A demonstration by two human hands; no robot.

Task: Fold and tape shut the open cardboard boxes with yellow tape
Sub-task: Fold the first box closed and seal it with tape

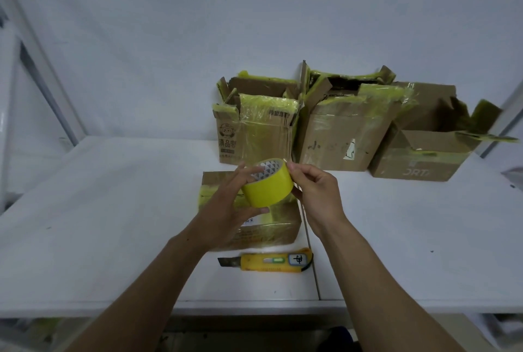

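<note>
Now your left hand [226,206] is wrapped round the roll of yellow tape [268,189], thumb beneath it and fingers over its top edge, holding it up above the white table [99,224]. Under that hand and the roll lies a flat box [268,228], flaps down, with yellow tape across its top. Just in front of it, nearer to you, a yellow knife [268,261] lies on its side, its blade out and pointing left. To the right of the roll your right hand [318,196] meets it: thumb and forefinger pinch at the roll's upper right rim, the other fingers loosely curled. Whether a loose end of tape sits between those fingertips is too small to tell. At the back of the table three open boxes stand in a row, side by side. The left box [254,136] has printed characters on its front and ragged flaps smeared with old yellow tape. The middle box [345,136] carries a small white label and its flaps stand up. The right box [418,162] is lower and wider, one flap spread out to the right
</note>
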